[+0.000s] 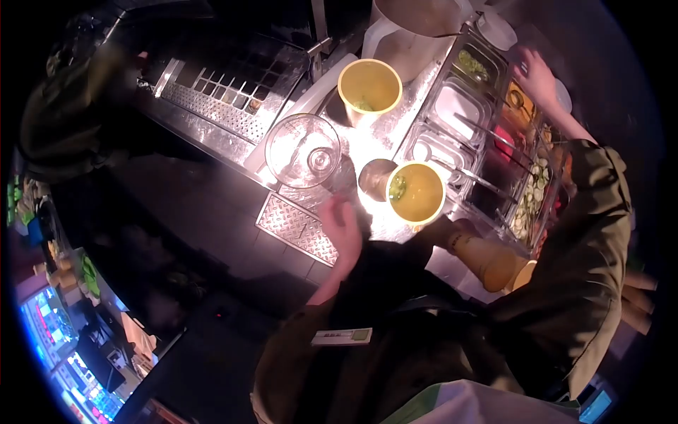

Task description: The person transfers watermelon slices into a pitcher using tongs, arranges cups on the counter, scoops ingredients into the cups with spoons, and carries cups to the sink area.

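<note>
My left hand [342,225] hovers at the near edge of the steel counter, fingers loosely curled and apart, with nothing visible in them. Just beyond it stands a clear round bowl [272,152]. To its right is a yellow-rimmed cup [424,198] with chopped greens inside, beside a round dark-looking container [374,179]. A second yellow-rimmed cup [374,85], also with some green in it, stands farther back. My right hand [538,76] reaches over the far end of the ingredient pans, nearest an orange-filled pan [520,99]; its fingers are spread, and I see nothing held.
Steel pans hold chopped greens [472,66], red food [504,141] and sliced cucumber [531,194], with utensil handles across them. Large pots [417,18] stand at the back. A person's dark sleeve [63,120] is at far left. Stacked paper cups [487,261] lie near my body.
</note>
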Demonstrator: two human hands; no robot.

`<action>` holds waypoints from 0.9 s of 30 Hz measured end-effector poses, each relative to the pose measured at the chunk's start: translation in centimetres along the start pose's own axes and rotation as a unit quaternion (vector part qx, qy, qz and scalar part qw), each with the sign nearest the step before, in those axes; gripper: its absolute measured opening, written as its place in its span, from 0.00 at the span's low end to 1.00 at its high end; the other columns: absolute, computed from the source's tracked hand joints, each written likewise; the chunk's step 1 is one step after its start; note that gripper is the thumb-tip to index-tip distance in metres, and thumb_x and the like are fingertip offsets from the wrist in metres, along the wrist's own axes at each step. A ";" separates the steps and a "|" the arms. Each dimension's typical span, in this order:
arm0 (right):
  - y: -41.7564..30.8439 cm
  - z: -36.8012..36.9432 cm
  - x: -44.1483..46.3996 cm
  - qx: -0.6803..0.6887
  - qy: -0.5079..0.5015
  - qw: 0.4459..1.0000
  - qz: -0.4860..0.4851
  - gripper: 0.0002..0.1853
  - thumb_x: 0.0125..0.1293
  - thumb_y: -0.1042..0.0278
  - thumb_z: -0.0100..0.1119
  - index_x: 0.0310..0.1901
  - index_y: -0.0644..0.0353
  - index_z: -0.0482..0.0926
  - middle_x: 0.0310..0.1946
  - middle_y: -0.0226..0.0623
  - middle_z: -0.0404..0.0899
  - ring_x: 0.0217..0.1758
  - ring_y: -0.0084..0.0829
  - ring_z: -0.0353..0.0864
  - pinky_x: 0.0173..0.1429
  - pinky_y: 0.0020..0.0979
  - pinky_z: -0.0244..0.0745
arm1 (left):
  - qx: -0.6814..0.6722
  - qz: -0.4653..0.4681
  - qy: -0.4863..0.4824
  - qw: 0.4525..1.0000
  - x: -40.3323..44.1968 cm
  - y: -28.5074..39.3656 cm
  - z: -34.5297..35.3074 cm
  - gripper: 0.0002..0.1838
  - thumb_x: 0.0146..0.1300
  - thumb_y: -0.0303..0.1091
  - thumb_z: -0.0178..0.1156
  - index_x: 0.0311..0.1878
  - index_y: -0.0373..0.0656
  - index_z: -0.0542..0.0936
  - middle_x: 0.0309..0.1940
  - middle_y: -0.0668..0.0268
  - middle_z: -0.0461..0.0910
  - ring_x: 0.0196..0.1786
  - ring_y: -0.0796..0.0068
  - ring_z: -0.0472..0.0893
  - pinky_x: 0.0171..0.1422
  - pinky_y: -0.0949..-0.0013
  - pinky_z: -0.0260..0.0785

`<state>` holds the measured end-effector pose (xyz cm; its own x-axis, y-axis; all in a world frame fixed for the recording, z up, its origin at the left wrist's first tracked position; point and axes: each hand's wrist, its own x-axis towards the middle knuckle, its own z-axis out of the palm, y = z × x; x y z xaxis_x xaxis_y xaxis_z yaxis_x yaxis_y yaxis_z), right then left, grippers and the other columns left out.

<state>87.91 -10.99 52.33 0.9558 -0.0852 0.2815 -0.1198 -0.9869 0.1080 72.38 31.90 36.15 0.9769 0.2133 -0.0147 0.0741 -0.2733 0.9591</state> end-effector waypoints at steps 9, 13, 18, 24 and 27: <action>-19.0 -6.1 -2.9 0.159 -0.011 0.891 -0.425 0.43 0.51 0.37 0.51 0.60 0.63 0.55 0.57 0.54 0.57 0.57 0.50 0.62 0.59 0.43 0.61 | -0.011 0.230 0.031 0.973 9.7 1.0 -1.5 0.66 0.33 0.41 0.74 0.65 0.38 0.31 0.63 0.52 0.44 0.65 0.58 0.51 0.66 0.57 0.49; -23.9 -4.5 0.9 0.048 -0.134 0.887 -0.439 0.53 0.40 0.57 0.68 0.66 0.45 0.44 0.62 0.53 0.49 0.65 0.48 0.52 0.63 0.43 0.59 | -0.069 0.297 -0.007 0.952 10.7 0.3 -1.0 0.66 0.32 0.40 0.74 0.65 0.38 0.34 0.62 0.52 0.46 0.64 0.58 0.54 0.67 0.55 0.49; -26.9 -4.8 3.0 0.056 -0.281 0.881 -0.376 0.50 0.39 0.62 0.66 0.65 0.44 0.47 0.56 0.52 0.57 0.59 0.47 0.60 0.56 0.40 0.66 | -0.048 0.250 -0.057 0.965 7.6 1.0 -1.5 0.62 0.34 0.40 0.74 0.65 0.38 0.38 0.60 0.53 0.51 0.63 0.57 0.55 0.66 0.54 0.49; -25.7 -5.4 2.3 0.078 -0.066 0.900 -0.423 0.55 0.37 0.46 0.68 0.65 0.50 0.44 0.55 0.52 0.57 0.58 0.47 0.62 0.57 0.43 0.64 | -0.067 0.297 -0.022 0.952 7.4 1.0 -1.4 0.63 0.32 0.34 0.74 0.65 0.40 0.37 0.60 0.54 0.54 0.62 0.58 0.57 0.66 0.54 0.51; -24.3 -13.6 -1.9 0.047 -0.370 0.860 -0.348 0.56 0.40 0.40 0.65 0.66 0.54 0.42 0.60 0.54 0.52 0.63 0.48 0.57 0.60 0.43 0.61 | -0.078 0.268 -0.001 0.960 5.8 0.3 -3.1 0.63 0.32 0.33 0.74 0.65 0.40 0.37 0.60 0.56 0.54 0.62 0.59 0.58 0.65 0.56 0.53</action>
<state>85.37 15.03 62.13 0.7015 0.5007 -0.5072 0.5391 -0.8382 -0.0817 77.40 35.96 37.19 0.8665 0.0798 0.4927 -0.4703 -0.1998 0.8596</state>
